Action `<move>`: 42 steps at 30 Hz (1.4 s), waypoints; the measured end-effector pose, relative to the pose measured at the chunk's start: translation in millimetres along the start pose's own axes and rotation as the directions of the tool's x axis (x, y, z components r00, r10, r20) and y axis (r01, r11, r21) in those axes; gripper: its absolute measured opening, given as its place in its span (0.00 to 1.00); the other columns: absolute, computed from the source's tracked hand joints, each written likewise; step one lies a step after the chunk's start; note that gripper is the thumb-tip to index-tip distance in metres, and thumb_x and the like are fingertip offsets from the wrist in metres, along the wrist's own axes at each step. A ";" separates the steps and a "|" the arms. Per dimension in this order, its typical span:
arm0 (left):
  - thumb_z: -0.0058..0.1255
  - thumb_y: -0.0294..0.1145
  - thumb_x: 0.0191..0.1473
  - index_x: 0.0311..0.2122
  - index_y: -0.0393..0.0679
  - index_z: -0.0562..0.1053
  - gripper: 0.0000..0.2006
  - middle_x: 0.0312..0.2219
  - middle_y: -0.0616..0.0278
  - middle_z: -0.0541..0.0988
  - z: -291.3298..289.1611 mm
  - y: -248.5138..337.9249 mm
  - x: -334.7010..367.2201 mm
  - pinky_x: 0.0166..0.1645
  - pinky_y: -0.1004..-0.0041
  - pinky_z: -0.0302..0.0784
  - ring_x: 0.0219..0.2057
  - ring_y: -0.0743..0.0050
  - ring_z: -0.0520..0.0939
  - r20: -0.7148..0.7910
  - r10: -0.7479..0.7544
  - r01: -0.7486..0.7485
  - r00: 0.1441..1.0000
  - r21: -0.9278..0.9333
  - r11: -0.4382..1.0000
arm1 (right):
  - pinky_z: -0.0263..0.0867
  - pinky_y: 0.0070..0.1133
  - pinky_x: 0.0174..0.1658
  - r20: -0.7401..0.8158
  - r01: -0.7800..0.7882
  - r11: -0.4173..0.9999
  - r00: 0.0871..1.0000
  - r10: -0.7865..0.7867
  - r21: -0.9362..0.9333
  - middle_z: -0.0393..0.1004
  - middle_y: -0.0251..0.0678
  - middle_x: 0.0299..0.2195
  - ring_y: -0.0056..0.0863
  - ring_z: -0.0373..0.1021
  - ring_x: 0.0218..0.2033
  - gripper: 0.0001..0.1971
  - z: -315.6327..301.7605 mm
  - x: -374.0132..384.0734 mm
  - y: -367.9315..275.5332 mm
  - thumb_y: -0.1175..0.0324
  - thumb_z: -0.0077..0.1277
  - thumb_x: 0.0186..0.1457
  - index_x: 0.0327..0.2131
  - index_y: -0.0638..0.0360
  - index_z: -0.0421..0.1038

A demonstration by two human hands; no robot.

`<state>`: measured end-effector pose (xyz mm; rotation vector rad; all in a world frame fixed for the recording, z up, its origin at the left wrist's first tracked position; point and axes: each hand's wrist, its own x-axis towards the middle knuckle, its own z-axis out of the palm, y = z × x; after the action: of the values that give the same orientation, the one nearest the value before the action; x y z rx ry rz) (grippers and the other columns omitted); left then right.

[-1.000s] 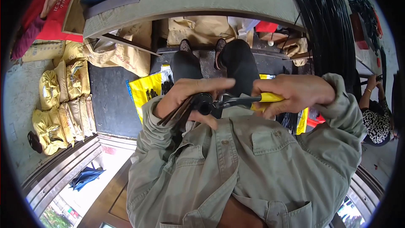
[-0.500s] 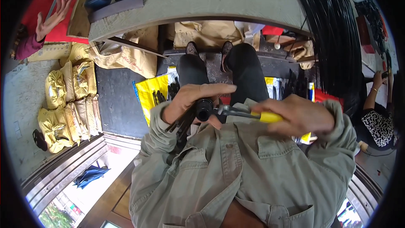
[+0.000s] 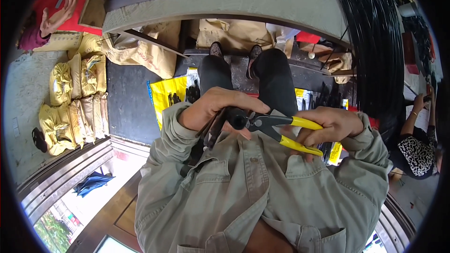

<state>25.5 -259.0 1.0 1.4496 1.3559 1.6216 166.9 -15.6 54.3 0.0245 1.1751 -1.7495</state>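
Note:
My left hand [image 3: 215, 104] is closed around what looks like a folded black umbrella frame [image 3: 237, 119]. Its round hollow end faces up toward me, and dark thin rods slant down from it beside my wrist. In my right hand [image 3: 330, 124] is a pair of pliers [image 3: 302, 122] with yellow grips, the handles spread apart. The metal jaws of the pliers are at the right side of the frame's round end, beside my left fingertips. What lies between the jaws is too small to make out.
A grey worktable [image 3: 225, 0] stands ahead, with a large bundle of black rods [image 3: 375, 42] hanging over its right side. Yellow sacks [image 3: 61, 84] are stacked at left. Black parts lie on yellow bags [image 3: 168, 93] beside my legs. Another person's hand [image 3: 58, 14] shows at far left; someone sits at far right [image 3: 417, 147].
The pliers' handles have opened wide from nearly together. My right hand has shifted its hold, and the left hand with the umbrella frame has moved slightly right.

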 end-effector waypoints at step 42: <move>0.47 0.15 0.41 0.54 0.39 0.47 0.34 0.28 0.60 0.65 3.0 -2.7 -23.5 0.36 0.76 0.68 0.29 0.74 0.72 -0.557 -0.022 0.132 0.830 0.159 0.978 | 0.60 0.15 0.28 -0.265 0.412 0.209 -0.084 -0.960 -0.887 0.65 0.35 0.29 0.17 0.64 0.27 0.09 27.5 152.1 -10.7 0.74 0.59 0.40 0.24 0.64 0.68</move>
<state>33.6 -278.2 -10.5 1.0298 1.9085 1.9931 94.2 -141.7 1.1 -0.2488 3.0146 -2.3231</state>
